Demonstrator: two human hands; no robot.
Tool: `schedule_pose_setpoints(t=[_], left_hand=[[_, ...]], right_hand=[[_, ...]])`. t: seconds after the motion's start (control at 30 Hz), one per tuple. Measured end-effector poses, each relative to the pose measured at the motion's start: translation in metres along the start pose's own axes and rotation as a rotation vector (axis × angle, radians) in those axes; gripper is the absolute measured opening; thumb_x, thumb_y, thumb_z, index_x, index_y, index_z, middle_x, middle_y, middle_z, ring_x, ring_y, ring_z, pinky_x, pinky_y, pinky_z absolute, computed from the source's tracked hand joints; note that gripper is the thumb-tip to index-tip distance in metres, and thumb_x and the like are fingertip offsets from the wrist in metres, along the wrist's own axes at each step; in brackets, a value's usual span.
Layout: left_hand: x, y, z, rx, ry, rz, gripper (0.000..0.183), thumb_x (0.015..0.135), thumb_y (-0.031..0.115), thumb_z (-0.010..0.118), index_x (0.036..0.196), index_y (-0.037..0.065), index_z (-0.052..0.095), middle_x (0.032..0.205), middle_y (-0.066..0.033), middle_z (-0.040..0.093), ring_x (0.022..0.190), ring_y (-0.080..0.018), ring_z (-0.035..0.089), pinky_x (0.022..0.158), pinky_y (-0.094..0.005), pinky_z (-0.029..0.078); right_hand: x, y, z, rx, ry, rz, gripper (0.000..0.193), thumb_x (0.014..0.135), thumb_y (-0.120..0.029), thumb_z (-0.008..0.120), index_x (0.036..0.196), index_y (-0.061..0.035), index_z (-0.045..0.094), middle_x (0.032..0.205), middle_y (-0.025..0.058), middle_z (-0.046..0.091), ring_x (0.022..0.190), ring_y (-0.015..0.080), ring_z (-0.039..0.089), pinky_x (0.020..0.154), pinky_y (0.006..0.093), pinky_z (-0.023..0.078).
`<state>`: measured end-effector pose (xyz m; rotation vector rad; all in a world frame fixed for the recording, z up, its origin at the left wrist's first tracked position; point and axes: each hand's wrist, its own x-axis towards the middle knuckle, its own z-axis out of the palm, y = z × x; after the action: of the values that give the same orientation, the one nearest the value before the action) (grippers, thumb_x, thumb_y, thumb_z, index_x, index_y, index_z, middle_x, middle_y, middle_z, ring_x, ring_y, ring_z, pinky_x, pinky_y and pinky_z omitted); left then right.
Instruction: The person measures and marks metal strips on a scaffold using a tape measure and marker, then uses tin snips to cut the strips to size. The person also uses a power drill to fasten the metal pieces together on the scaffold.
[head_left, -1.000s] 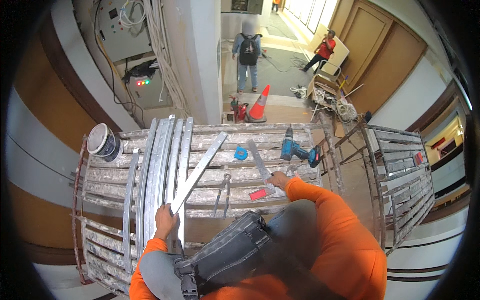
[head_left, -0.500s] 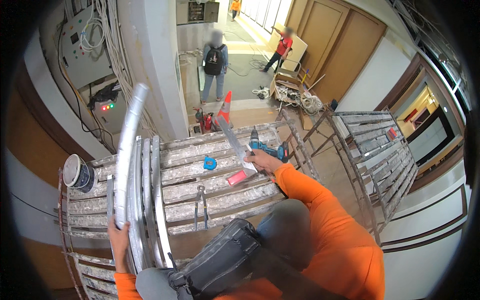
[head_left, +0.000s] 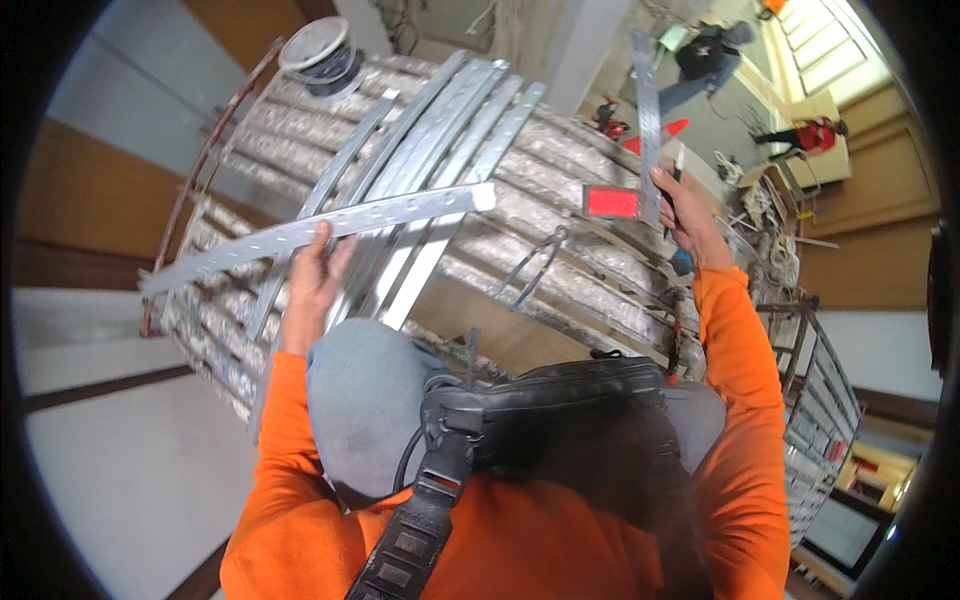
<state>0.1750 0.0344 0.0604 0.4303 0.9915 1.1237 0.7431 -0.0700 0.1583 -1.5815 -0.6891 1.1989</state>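
Channel (head_left: 410, 209) held mid-length by left hand (head_left: 313, 282), nine o'clock, likely for balance; right hand (head_left: 692, 218), two o'clock, grips square (head_left: 646, 110)

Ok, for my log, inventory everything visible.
Platform: one, whitish, centre
Rack: one, whitish, right
Held strip: one, silver, left
Strips: several, silver, on platform
Square: one, silver-red, upper right
Slim tool: one, dark, beside square
Pliers: one, dark, on platform
Bucket: one, dark, platform's corner
Cone: one, orange, beyond platform
People: at least two, blue/red, upper right
Bag: one, black, lap
Left fingers: one set, bare, on held strip
Right fingers: one set, bare, on square
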Motion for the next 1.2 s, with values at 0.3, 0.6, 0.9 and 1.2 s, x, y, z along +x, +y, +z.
schedule_pose_setpoints(t=[0.3, 0.6, 0.9, 1.2], left_hand=[[-0.01, -0.126, -0.021, -0.408, 0.278, 0.028, 0.042, 0.1, 0.011, 0.066, 0.134, -0.006, 0.05, 0.128, -0.0175, 0.06, 0.122, -0.029, 0.059, 0.109, -0.0447, 0.055], [0.006, -0.159, -0.034, -0.287, 0.448, -0.036, 0.04, 0.105, 0.021, 0.06, 0.133, -0.005, 0.052, 0.129, -0.0198, 0.061, 0.109, -0.0311, 0.066, 0.096, -0.0381, 0.061], [0.003, -0.093, 0.019, 0.806, -0.009, -0.359, 0.046, 0.101, 0.044, 0.061, 0.086, 0.002, 0.069, 0.068, -0.008, 0.067, 0.049, -0.0133, 0.053, 0.043, -0.0307, 0.037], [0.053, -0.043, 0.106, 0.903, -0.458, -0.217, 0.045, 0.102, 0.045, 0.062, 0.121, 0.004, 0.066, 0.098, -0.0065, 0.071, 0.083, -0.0169, 0.067, 0.072, -0.0333, 0.052]], right_hand=[[-0.002, 0.056, 0.034, -0.158, -0.105, 0.194, 0.027, 0.096, -0.034, 0.072, 0.107, -0.014, 0.057, 0.066, -0.0069, 0.048, 0.044, 0.0054, 0.033, 0.04, 0.0246, 0.025], [0.001, 0.065, 0.106, -0.401, -0.269, 0.251, 0.041, 0.095, -0.022, 0.073, 0.129, -0.002, 0.062, 0.108, 0.0054, 0.069, 0.092, 0.0144, 0.063, 0.079, 0.0288, 0.049], [0.051, 0.134, 0.183, -0.476, -0.231, -0.107, 0.048, 0.092, -0.03, 0.075, 0.122, 0.0067, 0.064, 0.113, 0.0172, 0.071, 0.097, 0.0264, 0.067, 0.088, 0.0398, 0.053], [0.032, 0.149, 0.267, 0.079, -0.424, 0.063, 0.029, 0.092, -0.014, 0.074, 0.115, 0.0012, 0.066, 0.097, 0.0078, 0.07, 0.086, 0.0175, 0.063, 0.072, 0.0331, 0.051]])
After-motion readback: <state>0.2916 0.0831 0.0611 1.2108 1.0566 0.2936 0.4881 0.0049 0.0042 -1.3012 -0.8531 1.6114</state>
